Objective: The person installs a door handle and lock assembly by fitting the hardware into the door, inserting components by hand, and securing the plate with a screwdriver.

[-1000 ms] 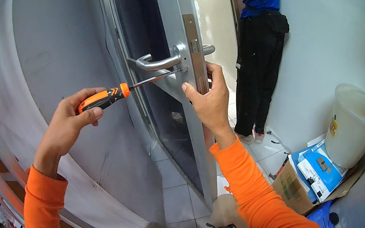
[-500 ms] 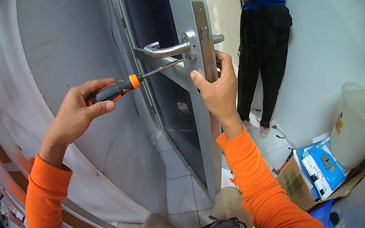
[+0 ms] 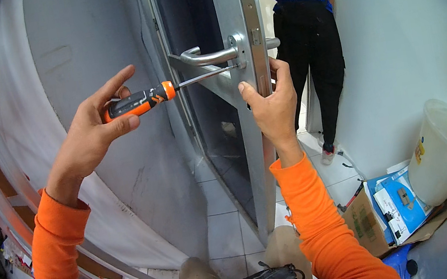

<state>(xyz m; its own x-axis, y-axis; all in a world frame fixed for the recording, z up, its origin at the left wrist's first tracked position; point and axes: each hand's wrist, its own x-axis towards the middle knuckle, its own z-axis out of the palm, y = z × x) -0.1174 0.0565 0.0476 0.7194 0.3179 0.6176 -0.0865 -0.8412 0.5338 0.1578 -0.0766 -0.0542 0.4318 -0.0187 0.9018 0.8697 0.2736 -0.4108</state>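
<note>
My left hand (image 3: 81,135) holds an orange and black screwdriver (image 3: 141,101), thumb below the handle and index finger lifted off it. The screwdriver's shaft runs right, its tip at the lower part of the plate under a metal lever handle (image 3: 210,57). That handle is fixed to a grey metal-framed door (image 3: 254,146) with a dark glass panel. My right hand (image 3: 273,105) grips the door's edge just below the latch plate (image 3: 255,35), thumb on the near face and fingers around the far side. A small dark spot shows beside the thumb; I cannot make it out.
A person in a blue shirt and black trousers (image 3: 311,44) stands beyond the door. At right are a whitish plastic bin (image 3: 439,152) and a cardboard box (image 3: 366,225) with blue packages (image 3: 400,202). A metal ladder-like frame (image 3: 4,192) curves along the left.
My left index finger has lifted away from the screwdriver handle, and the handle has turned. The person beyond the door has shifted left and turned. My right hand keeps its grip.
</note>
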